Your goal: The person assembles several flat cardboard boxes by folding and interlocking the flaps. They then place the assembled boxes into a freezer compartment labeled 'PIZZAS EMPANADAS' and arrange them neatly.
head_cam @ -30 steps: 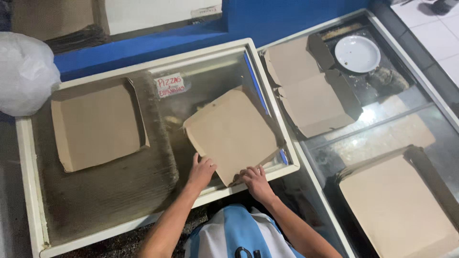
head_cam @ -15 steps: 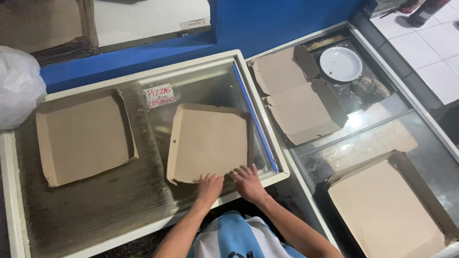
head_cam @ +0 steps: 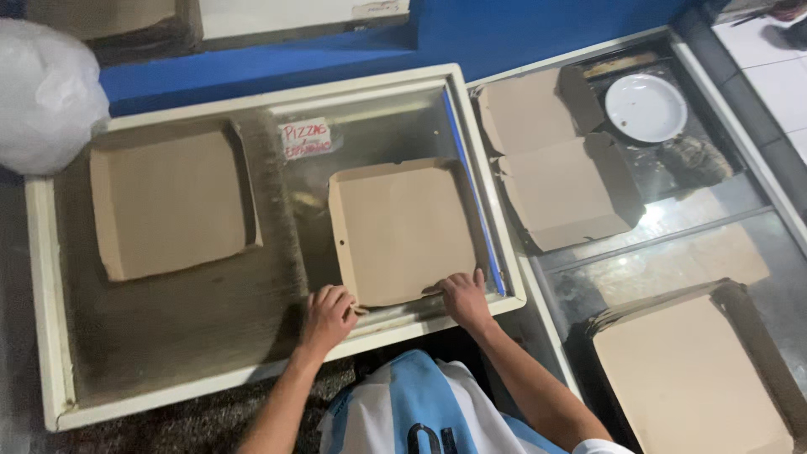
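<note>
Both hands grip the near edge of the flat cardboard box (head_cam: pixel 402 229), left hand (head_cam: pixel 326 318) pinching its near-left corner, right hand (head_cam: pixel 461 297) curled over the edge, box lying just beyond the fingers on the glass counter (head_cam: pixel 210 328); an uneven pull risks creasing a corner.

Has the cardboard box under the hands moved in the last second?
Yes. The cardboard box was tilted with a corner raised; it now lies flat and square, its right edge beside the blue strip of the cream-framed glass top.
</note>
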